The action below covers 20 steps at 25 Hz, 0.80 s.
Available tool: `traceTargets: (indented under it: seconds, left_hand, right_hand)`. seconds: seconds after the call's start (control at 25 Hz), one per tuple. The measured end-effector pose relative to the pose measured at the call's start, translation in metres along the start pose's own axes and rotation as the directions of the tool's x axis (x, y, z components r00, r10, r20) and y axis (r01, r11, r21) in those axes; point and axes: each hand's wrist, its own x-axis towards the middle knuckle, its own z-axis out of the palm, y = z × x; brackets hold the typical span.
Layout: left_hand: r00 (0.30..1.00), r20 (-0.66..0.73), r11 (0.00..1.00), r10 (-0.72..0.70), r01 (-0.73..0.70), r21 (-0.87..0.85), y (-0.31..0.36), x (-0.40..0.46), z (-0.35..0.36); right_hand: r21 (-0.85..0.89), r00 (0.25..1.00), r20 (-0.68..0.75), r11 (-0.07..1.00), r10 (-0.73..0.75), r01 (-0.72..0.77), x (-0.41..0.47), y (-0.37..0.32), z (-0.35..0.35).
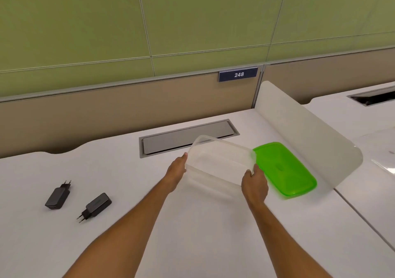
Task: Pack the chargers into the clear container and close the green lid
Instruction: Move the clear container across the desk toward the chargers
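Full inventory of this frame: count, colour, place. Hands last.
chargers: 2, black, desk left, apart, plugs out
clear container: 1, transparent, centre, held tilted
green lid: 1, green, flat on desk, right of container
desk: 1, white
cable hatch: 1, grey, behind container
divider: 1, frosted white, right edge
number plate: 1, blue, "248", back panel
left hand: on container's left end
right hand: on container's right end
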Motion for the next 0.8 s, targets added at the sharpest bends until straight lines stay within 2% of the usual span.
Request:
traceTargets:
  seconds: [0.16,0.28,0.56,0.8]
  left_hand:
    - [0.988,-0.151,0.997,-0.002,-0.009,-0.073,-0.018,-0.011,-0.035]
    - [0.977,-0.211,0.993,-0.025,0.001,-0.114,-0.033,-0.022,-0.057]
    - [0.963,-0.256,0.977,-0.078,0.022,-0.214,-0.067,-0.047,-0.076]
    - [0.949,-0.302,0.981,-0.088,0.029,-0.193,-0.084,-0.053,-0.079]
  right_hand:
    - [0.023,0.984,0.120,0.991,-0.135,0.133,0.007,-0.030,0.023]
    - [0.041,0.957,0.201,0.978,-0.209,0.205,0.010,-0.050,0.039]
    - [0.019,0.889,0.358,0.954,-0.286,0.299,0.010,-0.070,0.069]
    - [0.025,0.861,0.434,0.959,-0.264,0.281,0.007,-0.069,0.083]
